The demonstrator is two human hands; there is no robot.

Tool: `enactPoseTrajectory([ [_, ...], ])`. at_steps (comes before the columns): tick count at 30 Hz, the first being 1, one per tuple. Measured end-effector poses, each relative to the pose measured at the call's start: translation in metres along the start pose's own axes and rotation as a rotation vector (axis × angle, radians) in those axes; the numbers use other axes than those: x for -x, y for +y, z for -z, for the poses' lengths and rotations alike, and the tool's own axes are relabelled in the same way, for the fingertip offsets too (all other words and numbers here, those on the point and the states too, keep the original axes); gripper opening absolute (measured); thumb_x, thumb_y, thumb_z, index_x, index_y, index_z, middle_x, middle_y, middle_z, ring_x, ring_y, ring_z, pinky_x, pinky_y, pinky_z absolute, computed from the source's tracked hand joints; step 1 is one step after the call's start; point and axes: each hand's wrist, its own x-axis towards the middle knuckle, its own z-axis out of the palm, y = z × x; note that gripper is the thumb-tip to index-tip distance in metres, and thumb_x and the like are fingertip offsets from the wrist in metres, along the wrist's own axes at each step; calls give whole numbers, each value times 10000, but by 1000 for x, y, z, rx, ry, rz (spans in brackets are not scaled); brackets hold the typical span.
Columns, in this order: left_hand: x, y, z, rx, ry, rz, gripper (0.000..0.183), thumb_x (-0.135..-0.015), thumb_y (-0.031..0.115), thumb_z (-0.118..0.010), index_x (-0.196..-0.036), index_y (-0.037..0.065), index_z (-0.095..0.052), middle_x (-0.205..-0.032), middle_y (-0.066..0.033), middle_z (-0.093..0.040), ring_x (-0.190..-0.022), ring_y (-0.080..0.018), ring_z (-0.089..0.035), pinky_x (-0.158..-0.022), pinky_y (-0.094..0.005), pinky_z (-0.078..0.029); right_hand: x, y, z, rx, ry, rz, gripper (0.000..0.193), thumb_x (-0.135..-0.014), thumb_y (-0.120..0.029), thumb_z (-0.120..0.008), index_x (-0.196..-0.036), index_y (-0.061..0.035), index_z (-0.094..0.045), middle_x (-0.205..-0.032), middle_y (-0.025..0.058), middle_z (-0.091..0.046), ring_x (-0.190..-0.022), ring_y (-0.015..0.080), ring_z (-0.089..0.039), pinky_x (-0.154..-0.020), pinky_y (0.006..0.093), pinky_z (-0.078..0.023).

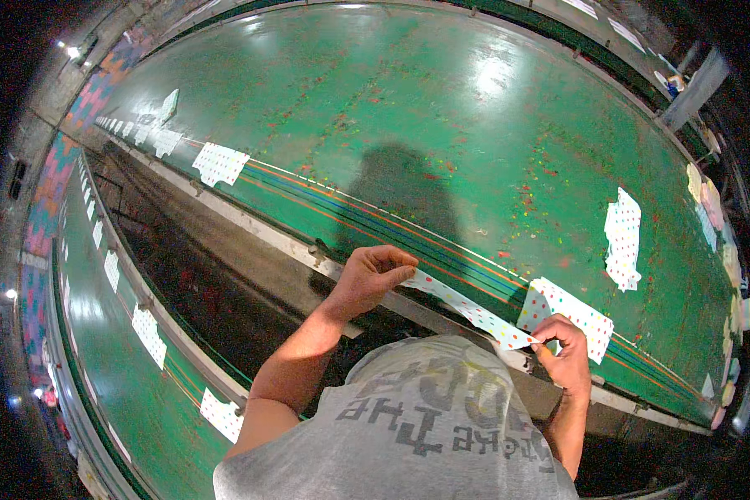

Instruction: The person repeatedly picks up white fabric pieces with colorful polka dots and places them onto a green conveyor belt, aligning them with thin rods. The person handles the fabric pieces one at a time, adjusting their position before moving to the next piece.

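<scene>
A white fabric piece with coloured dots (468,309) stretches as a narrow, slanting strip between my two hands, above the near edge of a long green table (308,92). My left hand (367,282) pinches its upper left end between thumb and fingertips. At the lower right end, my right hand (568,354) grips the cloth in a similar pinch. Just beyond the right hand lies a second dotted piece (593,323) on the table, partly covered by that hand. Farther off to the right, a third dotted piece (623,242) lies flat.
Another dotted piece (220,164) lies along the table's near edge, with several more toward the far left. Orange, blue and white lines (375,218) run beside that edge. A dark gap separates a second green table (100,350) at left. Pale cloths (708,204) hang at the right end.
</scene>
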Motion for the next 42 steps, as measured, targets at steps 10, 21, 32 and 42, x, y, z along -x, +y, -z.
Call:
enactPoseTrajectory([
  [10, -37, 6, 58, -79, -134, 77, 207, -1016, 53, -806, -1203, -35, -801, -1060, -89, -833, -970, -135, -770, -899, -312, -623, 22, -17, -51, -499, 195, -141, 298, -847, -167, -967, -835, -40, -698, -874, 113, -766, -816, 196, -716, -743, 334, -562],
  [21, -28, 30, 50, -141, 1, 52, 159, -1020, 50, -803, -1155, -34, -808, -1040, -95, -838, -942, -135, -773, -861, -304, -626, 5, 6, -47, -557, 357, -168, 205, -995, -122, -799, -870, -20, -672, -855, 92, -718, -741, 174, -703, -717, 327, -571],
  [32, -10, 27, 88, -141, 177, -75, 132, -1032, 30, -769, -1154, -8, -797, -1075, -76, -824, -975, -144, -760, -910, -309, -611, -46, -4, -96, -224, 514, 42, 80, -946, 11, -805, -912, -22, -740, -930, 76, -759, -875, 155, -696, -802, 325, -558],
  [42, -2, 30, 207, -233, 296, -25, 156, -1011, -4, -776, -1166, -14, -793, -1059, -65, -811, -941, -128, -741, -861, -288, -593, -103, -47, -165, -327, -127, 99, 77, -893, -52, -875, -920, -53, -803, -1002, 98, -801, -967, 251, -757, -870, 380, -596],
])
